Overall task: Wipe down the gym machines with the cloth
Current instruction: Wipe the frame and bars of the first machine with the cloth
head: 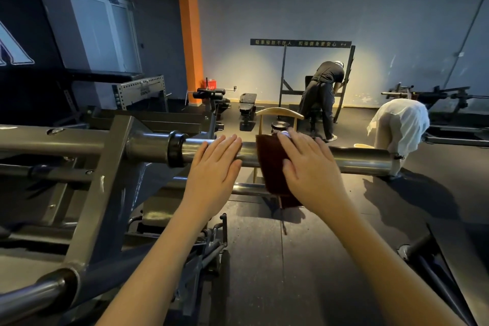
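A thick steel bar (360, 160) of a grey gym machine (105, 167) runs across the middle of the view, with a black collar (176, 148) on it. A dark brown cloth (271, 167) hangs draped over the bar. My right hand (309, 164) lies flat on the cloth with its fingers straight, pressing it onto the bar. My left hand (215, 167) rests flat on the bare bar just left of the cloth, fingers straight and holding nothing.
A wooden chair (280, 114) stands just behind the bar. Farther back are a bench (247, 106), a person in black (321, 95) bent at a rack, and a person in white (399, 127) bent over at the right. Another bar end (415, 246) juts in at lower right.
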`<state>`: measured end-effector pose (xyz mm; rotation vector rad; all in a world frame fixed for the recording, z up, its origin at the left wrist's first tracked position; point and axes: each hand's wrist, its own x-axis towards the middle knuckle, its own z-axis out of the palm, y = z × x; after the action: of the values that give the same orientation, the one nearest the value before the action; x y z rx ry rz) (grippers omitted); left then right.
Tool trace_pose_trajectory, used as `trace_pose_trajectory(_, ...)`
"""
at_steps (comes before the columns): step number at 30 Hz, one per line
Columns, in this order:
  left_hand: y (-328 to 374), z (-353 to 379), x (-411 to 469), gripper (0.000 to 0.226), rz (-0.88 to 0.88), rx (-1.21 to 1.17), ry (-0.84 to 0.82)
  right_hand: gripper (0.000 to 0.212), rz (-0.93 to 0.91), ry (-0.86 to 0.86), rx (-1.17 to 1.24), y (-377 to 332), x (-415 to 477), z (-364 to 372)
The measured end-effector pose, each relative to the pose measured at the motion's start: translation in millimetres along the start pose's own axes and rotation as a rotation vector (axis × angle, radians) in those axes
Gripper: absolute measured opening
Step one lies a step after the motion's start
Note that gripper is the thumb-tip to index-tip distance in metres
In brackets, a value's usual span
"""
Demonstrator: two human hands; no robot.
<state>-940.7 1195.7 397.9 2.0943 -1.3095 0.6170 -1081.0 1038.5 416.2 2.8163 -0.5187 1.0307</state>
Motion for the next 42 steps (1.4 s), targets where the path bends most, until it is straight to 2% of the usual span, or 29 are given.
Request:
trace_pose_trajectory(5,2,-1,1,0.07,-0.027,-0.015,-0.017,0.04,0.056,0.039,0.08,-16,5,5)
trace_pose_trajectory(8,1,-2,1,0.072,-0.032,-0.011,-0.035,0.033,0.001,0.012,0.134,-28,19,1)
trace_pose_trajectory(13,0,-8,0,0.073,-0.02,-0.038,-0.068,0.043,-0.073,0.02,0.066,7,3,-2)
trace_pose_trajectory(15,1,-8,0,0.065,-0.027,-0.038,-0.068,0.044,-0.055,0.021,0.044,-1,7,4)
trace_pose_trajectory(19,2,-11,2,0.047,-0.036,-0.039,-0.094,0.049,-0.079,-0.11,0.104,-16,22,-5)
trace_pose_trajectory(22,1,-15,2,0.047,-0.024,-0.025,-0.121,0.065,-0.123,-0.324,0.153,1,22,-25)
trace_pose_trajectory(24,1,-18,2,0.048,-0.023,-0.017,-0.145,0.07,-0.123,-0.392,0.205,7,23,-34)
trace_pose_trajectory(27,3,-20,3,0.051,-0.032,-0.008,-0.201,0.061,-0.138,-0.37,0.225,10,24,-38)
trace_pose_trajectory(30,9,-22,3,0.053,-0.068,-0.015,-0.23,0.046,-0.187,-0.246,0.248,15,20,-42)
trace_pose_trajectory(34,21,-30,-11,0.049,-0.135,-0.151,-0.138,0.038,-0.213,-0.168,0.297,13,15,-46)
trace_pose_trajectory(38,27,-44,-36,0.048,-0.181,-0.451,-0.064,0.032,-0.138,-0.261,0.528,-8,8,-53)
trace_pose_trajectory(40,31,-54,-49,0.048,-0.2,-0.596,-0.073,0.028,-0.197,-0.294,0.585,-24,5,-52)
trace_pose_trajectory(42,34,-62,-61,0.052,-0.254,-0.625,-0.1,0.024,-0.276,-0.322,0.601,-39,6,-47)
